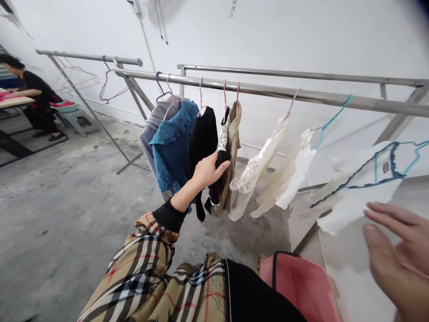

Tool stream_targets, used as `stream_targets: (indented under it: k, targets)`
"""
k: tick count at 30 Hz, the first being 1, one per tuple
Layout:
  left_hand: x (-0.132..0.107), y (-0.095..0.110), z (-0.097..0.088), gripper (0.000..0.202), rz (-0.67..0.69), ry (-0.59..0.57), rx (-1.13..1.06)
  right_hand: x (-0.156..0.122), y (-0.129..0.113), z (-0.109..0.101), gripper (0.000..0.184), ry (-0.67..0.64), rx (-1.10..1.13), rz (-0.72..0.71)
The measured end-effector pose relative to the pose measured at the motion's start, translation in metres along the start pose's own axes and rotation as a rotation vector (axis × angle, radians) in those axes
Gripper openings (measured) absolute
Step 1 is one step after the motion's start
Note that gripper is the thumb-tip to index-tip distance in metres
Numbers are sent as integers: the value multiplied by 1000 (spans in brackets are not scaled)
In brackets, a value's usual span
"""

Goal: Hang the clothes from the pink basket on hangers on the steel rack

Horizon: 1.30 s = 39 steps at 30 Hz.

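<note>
My left hand (207, 171) reaches in among hanging clothes. Its thumb stands apart from the fingers, against a black garment with a silvery sequined part (222, 137); the other fingertips are partly hidden. Left of it hang a black top (203, 138) and a blue top with a ruffled collar (176, 134). An olive-brown garment (233, 134) hangs just to the right. My right hand (398, 250) is at the right edge, fingers stretched out and holding nothing. Nearest to it is a white garment with dark blue trim (363, 197), on a light blue hanger and slightly blurred.
A metal rail (264, 91) carries the hangers. Along it hang a cream sequined garment (258, 172) and a white one (298, 165). Below stands a pink bin (301, 281). Another rack (90, 57) holds bare hangers. A person (31, 89) sits at a table far left.
</note>
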<state>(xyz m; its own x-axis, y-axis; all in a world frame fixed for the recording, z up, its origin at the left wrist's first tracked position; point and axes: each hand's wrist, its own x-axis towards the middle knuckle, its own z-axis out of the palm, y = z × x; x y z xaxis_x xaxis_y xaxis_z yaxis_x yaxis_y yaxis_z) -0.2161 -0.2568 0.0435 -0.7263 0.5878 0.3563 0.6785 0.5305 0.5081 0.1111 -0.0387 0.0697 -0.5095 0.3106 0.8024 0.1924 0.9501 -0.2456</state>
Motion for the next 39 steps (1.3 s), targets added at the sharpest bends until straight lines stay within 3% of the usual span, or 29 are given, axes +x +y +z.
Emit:
stream_targets:
  k: [2, 5, 6, 12, 17, 21, 28, 30, 33, 34, 36, 39]
  targets:
    - [2, -5, -11, 48, 27, 143, 21, -1, -15, 14, 18, -3, 72, -46]
    - [16, -20, -23, 47, -15, 460, 136, -13, -23, 41, 18, -45, 140, -80]
    - [23, -27, -25, 48, -50, 493, 180, -20, -24, 50, 18, -58, 165, -66]
    - [50, -63, -21, 52, -246, 191, 258, -92, -32, 113, 19, -204, 311, 51]
    - [55, -93, -36, 52, -291, 240, 346, -162, -20, 147, 25, -341, 298, 117]
    - [59, -112, -53, 55, -287, 243, 386, -194, -2, 158, 30, -379, 285, 144]
    - [59, -122, -77, 41, -154, 283, 276, -200, -7, 176, 40, -461, 299, 245]
    - [63, -131, -92, 40, -148, 394, 278, -196, -14, 178, 41, -491, 303, 279]
    - [78, -156, -118, 43, -244, 589, 331, -192, -21, 180, 40, -518, 306, 295]
    - [85, -167, -126, 45, -290, 575, 349, -192, -22, 180, 40, -518, 306, 294]
    - [97, -187, -136, 53, -361, 433, 362, -194, -22, 181, 41, -507, 307, 285]
    - [107, -211, -137, 55, -360, 257, 342, -199, -20, 183, 43, -491, 312, 265]
